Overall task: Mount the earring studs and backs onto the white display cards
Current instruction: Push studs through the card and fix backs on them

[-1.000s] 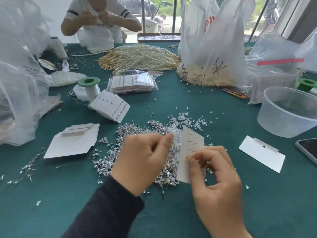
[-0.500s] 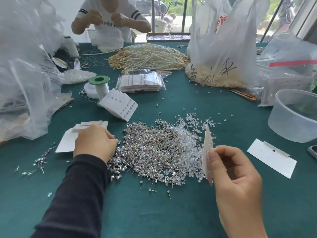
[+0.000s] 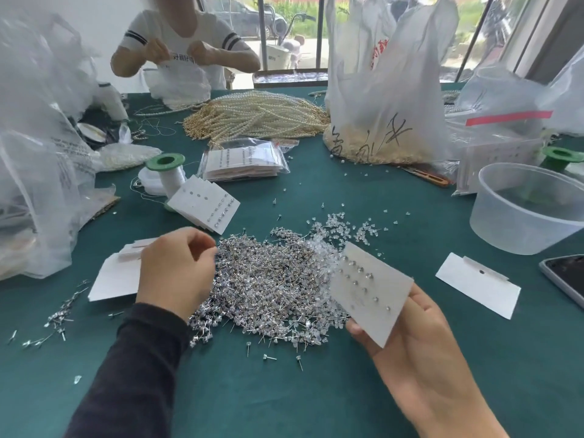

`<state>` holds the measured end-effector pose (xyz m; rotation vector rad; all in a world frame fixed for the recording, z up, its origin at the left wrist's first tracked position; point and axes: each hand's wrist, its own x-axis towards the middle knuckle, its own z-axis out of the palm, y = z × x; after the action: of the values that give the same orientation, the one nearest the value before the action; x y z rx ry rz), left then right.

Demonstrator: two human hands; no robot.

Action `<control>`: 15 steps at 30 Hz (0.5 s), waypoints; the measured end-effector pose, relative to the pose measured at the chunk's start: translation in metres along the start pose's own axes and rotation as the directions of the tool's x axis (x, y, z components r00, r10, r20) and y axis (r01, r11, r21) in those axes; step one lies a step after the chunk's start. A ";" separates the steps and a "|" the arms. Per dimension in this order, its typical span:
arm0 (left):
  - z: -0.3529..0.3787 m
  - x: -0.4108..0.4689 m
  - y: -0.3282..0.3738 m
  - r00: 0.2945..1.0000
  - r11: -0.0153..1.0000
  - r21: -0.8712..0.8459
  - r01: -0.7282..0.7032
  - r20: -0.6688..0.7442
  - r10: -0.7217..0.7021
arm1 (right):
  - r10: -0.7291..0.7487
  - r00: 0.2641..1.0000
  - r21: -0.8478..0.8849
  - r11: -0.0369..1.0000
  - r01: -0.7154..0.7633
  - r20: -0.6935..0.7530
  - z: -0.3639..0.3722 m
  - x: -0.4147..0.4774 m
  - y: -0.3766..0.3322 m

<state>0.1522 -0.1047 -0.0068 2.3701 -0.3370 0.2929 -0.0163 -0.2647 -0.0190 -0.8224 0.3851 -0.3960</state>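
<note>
A large pile of silver earring studs (image 3: 268, 286) lies on the green table, with clear plastic backs (image 3: 335, 235) heaped along its far right side. My right hand (image 3: 420, 346) holds a white display card (image 3: 369, 295) tilted face-up over the pile's right edge, thumb at its lower corner, fingers behind it. Several studs sit in rows on the card. My left hand (image 3: 177, 270) hovers at the pile's left edge with curled fingers and fingertips drawn together; anything between them is too small to see.
Blank cards (image 3: 110, 279) lie under my left hand; another card (image 3: 477, 286) lies at right. Filled cards (image 3: 205, 203) lean on a green spool (image 3: 166, 167). A plastic tub (image 3: 524, 213), phone (image 3: 565, 279), pearl strands (image 3: 259, 115), bags and a person (image 3: 186, 52) ring the table.
My left hand left the card, went to the pile's left side and now lifts with fingertips together. My right hand turned the card from edge-on to face-up.
</note>
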 end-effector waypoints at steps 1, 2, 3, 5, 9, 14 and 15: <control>-0.001 -0.006 0.011 0.999 0.990 -0.136 -0.040 0.009 0.041 | 0.049 0.998 0.031 0.998 -0.049 0.027 0.000 0.000 -0.001; -0.002 -0.013 0.023 0.996 0.954 -0.292 -0.073 0.032 0.086 | 0.083 0.995 0.049 0.995 -0.086 0.050 0.001 0.000 -0.002; -0.001 -0.023 0.035 0.989 0.888 -0.449 -0.102 0.052 0.140 | 0.103 0.992 0.063 0.992 -0.107 0.069 0.002 -0.001 -0.002; 0.004 -0.045 0.054 0.959 0.738 -0.651 -0.179 0.052 0.278 | 0.118 0.988 0.083 0.989 -0.126 0.095 0.004 0.000 -0.003; 0.026 -0.078 0.070 0.861 0.673 -0.596 -0.439 -0.064 0.505 | 0.109 0.981 0.063 0.991 -0.120 0.158 0.006 0.000 -0.002; 0.033 -0.082 0.069 0.847 0.707 -0.490 -0.510 -0.141 0.513 | 0.104 0.982 0.075 0.990 -0.117 0.155 0.004 0.001 0.001; 0.033 -0.082 0.069 0.839 0.704 -0.482 -0.522 -0.146 0.523 | 0.102 0.983 0.076 0.991 -0.115 0.151 0.004 0.002 0.002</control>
<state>0.0571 -0.1633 -0.0121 1.7080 -0.9773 0.4069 -0.0124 -0.2615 -0.0187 -0.7395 0.2730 -0.2469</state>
